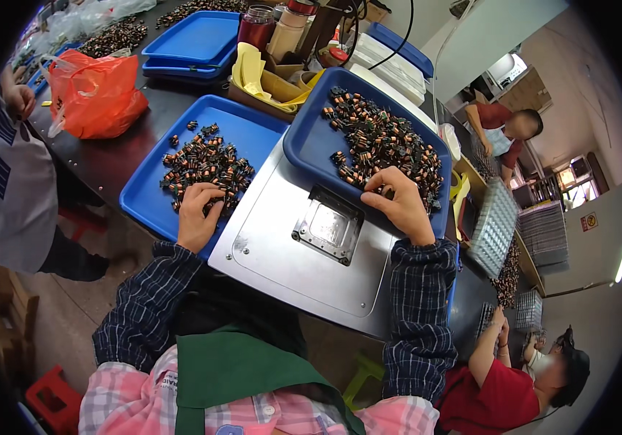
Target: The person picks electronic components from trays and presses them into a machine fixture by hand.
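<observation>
My left hand rests at the near edge of a pile of small black components with copper coils, in the bright blue tray. Its fingers are curled toward the thumb, and what lies between them is hidden. My right hand is over the near rim of the darker blue tray, beside a larger heap of the same coil components. Thumb and forefinger come close together there; any piece in them is too small to make out. Between my hands is a silver metal plate with a square recessed fixture.
A red plastic bag, stacked blue trays, a jar with dark red contents and a cardboard box with yellow sheets stand behind. A person in a light apron stands at left; co-workers sit at right.
</observation>
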